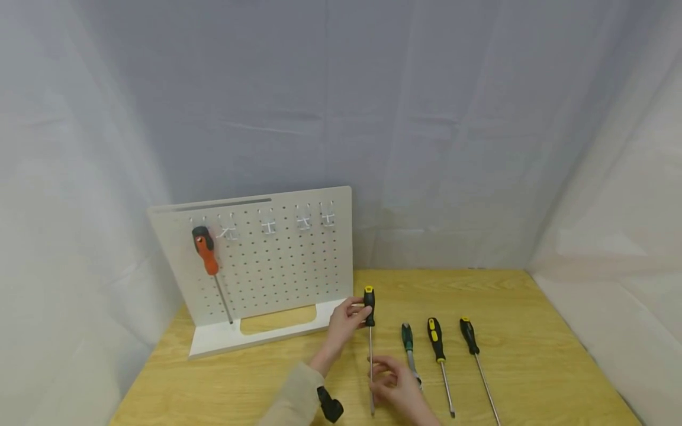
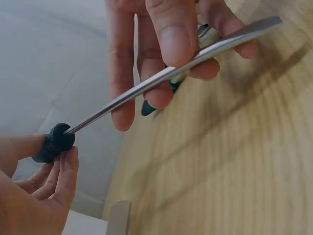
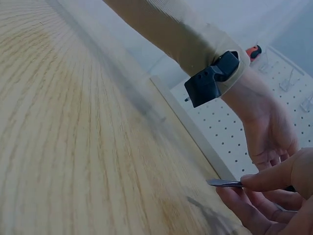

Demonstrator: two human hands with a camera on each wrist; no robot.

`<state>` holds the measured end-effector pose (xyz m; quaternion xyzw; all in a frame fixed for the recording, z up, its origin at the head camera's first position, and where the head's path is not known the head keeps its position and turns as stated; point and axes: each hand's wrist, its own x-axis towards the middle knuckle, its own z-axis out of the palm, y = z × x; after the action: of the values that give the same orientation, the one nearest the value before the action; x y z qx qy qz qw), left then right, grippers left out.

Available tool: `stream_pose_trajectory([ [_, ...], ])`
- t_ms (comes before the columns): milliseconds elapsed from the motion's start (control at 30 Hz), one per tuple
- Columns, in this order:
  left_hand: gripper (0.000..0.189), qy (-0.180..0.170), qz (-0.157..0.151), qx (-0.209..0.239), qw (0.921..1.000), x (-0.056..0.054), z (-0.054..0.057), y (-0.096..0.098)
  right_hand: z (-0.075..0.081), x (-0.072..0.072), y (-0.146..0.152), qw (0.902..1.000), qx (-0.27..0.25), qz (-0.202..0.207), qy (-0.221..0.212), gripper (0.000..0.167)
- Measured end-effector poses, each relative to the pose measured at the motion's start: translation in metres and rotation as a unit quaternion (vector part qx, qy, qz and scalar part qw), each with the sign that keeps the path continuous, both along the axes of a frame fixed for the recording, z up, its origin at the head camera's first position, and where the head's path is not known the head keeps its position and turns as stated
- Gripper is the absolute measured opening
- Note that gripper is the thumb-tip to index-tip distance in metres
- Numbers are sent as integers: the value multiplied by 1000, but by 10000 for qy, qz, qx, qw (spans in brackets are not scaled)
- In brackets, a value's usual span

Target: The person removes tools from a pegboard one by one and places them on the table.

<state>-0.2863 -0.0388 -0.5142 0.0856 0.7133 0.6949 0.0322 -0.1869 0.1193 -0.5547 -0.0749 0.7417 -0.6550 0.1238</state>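
Observation:
My left hand [image 1: 345,322] grips the black handle of a flat-head screwdriver [image 1: 370,309] with a yellow end cap. Thumb and fingers of my right hand [image 1: 396,386] pinch its steel shaft lower down; the left wrist view shows the thumb [image 2: 176,46] on top and fingers behind. The shaft is held above the table, throwing a shadow on the wood. In the right wrist view the flat blade [image 3: 224,183] sticks out past the right fingertips. Close to the right hand lies a green-and-black handled tool [image 1: 407,337], its lower end partly covered by the hand.
A white pegboard [image 1: 277,266] stands at the left with several clear hooks [image 1: 268,223] along its top. An orange-and-black screwdriver [image 1: 206,251] hangs at its left end. Two black-and-yellow screwdrivers, one nearer [image 1: 436,340] and one farther right [image 1: 469,336], lie on the wooden table [image 1: 533,355].

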Motion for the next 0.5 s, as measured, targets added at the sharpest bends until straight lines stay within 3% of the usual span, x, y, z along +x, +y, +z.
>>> stream_pose_trajectory([
  [167,38,-136,-103,-191,9997,2,-14,8,-2,7,5,9996,-4,24,-295,52],
  [333,40,-64,-333,-457,9984,4,-27,13,-3,12,9,9995,63,29,-295,51],
  [500,41,119,-408,-660,9969,8,-34,14,-6,14,13,9978,285,-76,-593,51],
])
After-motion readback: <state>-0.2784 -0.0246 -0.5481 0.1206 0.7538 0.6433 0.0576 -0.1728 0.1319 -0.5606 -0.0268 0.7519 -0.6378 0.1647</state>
